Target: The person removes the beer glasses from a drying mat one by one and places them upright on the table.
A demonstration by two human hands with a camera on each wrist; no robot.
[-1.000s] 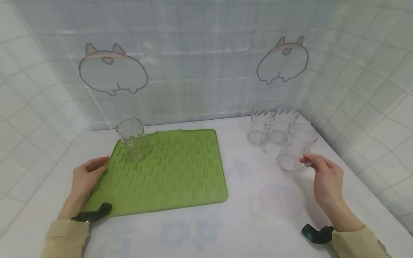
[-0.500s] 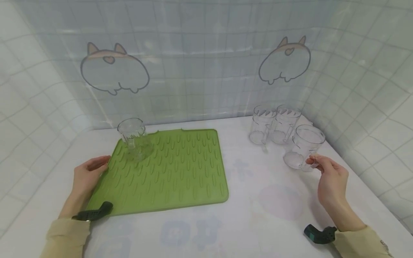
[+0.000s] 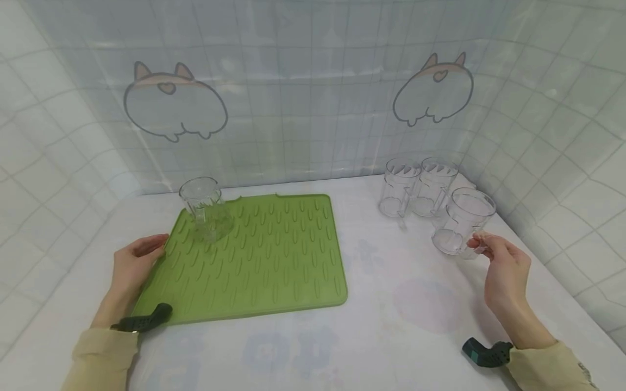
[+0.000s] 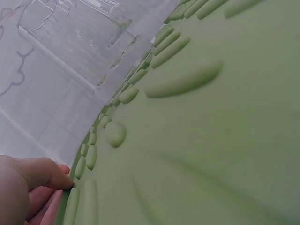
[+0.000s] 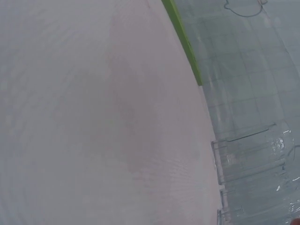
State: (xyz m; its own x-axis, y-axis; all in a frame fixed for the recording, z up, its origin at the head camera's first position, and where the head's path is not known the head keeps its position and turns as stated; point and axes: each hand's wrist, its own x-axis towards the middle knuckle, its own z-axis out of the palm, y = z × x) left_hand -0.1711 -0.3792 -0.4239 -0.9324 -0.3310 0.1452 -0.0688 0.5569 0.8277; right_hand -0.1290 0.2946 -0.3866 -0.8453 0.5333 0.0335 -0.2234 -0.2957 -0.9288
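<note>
At the left edge of a green drying mat [image 3: 274, 255], my left hand [image 3: 134, 266] pinches the rim; the left wrist view shows its thumb [image 4: 47, 173] on that edge. On the mat's back left part stands a clear glass mug [image 3: 201, 203]. My right hand [image 3: 506, 271] holds the handle of another glass mug [image 3: 464, 217] between thumb and fingers, at the right of the table. That mug looks upright; I cannot tell if its base touches the table. Only a sliver of a fingertip shows in the right wrist view's lower corner.
Two more clear glass mugs [image 3: 398, 190] stand close together at the back right, just behind the held one. Sheets with a grid print form a back wall [image 3: 303, 108] and a right wall [image 3: 577, 163]. A white cover [image 3: 381, 336] lies over the table.
My right hand and the mug it holds have shifted a little to the right. My left hand stays at the mat's edge, and the other mugs have not moved.
</note>
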